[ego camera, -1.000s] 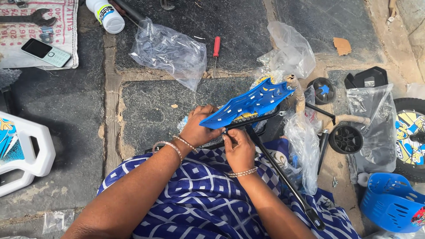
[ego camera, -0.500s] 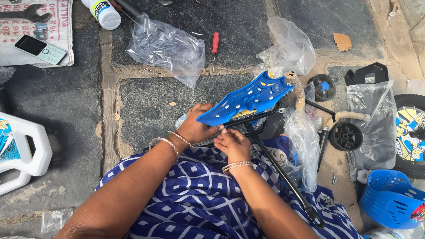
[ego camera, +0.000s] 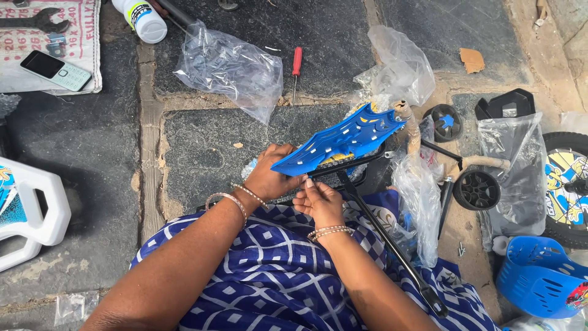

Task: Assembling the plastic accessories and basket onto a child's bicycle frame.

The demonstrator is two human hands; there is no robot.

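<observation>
Stone floor (ego camera: 202, 153) of dark slabs with pale, sandy joints fills the view, and you sit on it with a blue and white patterned cloth (ego camera: 275, 276) over your lap. At the far right lies a small wheel with a black tyre (ego camera: 566, 187), and below it a blue plastic basket (ego camera: 542, 279). At the left edge stands a white plastic part (ego camera: 33, 214). In the top left corner lies a printed cloth (ego camera: 73, 43), and on it rest a phone (ego camera: 55, 70) and a dark spanner (ego camera: 33, 21). Crumpled clear plastic bag (ego camera: 229, 67) lies in the upper middle, with a white bottle (ego camera: 144, 18) beside it at the left and a red-handled screwdriver (ego camera: 296, 67) beside it at the right. Small black trainer wheel (ego camera: 476, 190) lies near the big wheel.

In the centre you hold a blue plastic panel (ego camera: 343, 141) with pale slots, tilted up to the right, above a black metal frame (ego camera: 380, 233) that runs down across your lap. Your left hand (ego camera: 272, 175) grips the lower left end of the panel, fingers curled around its edge. Your right hand (ego camera: 320, 202) is just below the panel, fingertips pinched together at its underside where the frame meets it; I cannot tell if a small part is between them.
</observation>
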